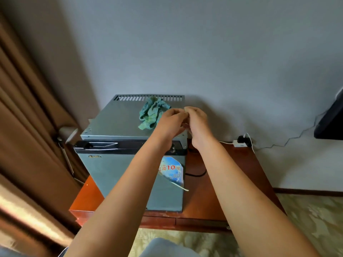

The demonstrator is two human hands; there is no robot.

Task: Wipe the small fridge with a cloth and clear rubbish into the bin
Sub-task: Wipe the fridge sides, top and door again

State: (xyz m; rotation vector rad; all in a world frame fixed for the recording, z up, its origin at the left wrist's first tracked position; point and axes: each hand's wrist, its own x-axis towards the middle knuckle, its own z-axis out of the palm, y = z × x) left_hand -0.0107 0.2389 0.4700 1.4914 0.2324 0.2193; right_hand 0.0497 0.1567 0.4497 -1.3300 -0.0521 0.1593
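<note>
**Both hands meet over the fridge top, cloth lying just behind**

Right at the centre of the frame, the fingertips of both hands come together above the right part of the fridge top. The left hand [171, 120] has its fingers curled inward toward the right hand [196, 119], whose fingers are also bent, and a small pale scrap [186, 110] shows where the tips meet. It appears pinched between the two hands, though it is too small and blurred to tell what it is. Both bare forearms run down from the hands to the bottom edge of the frame.

Just left of and behind the left hand, a crumpled green cloth [151, 113] lies on the grey top of the small fridge [115, 119], near the slotted vent along its back edge. No hand touches it. The fridge door is closed, with a black band across its top, and a blue sticker [173, 168] marked with a red "10" sits on the front, partly behind the left forearm.

The fridge stands on a low reddish wooden table [232, 173]. At the table's far right edge, against the grey wall, a white power strip [240, 144] holds a black plug. Brown curtains [27, 117] fill the left side of the frame, and a patterned carpet [306, 216] shows at the lower right.
</note>
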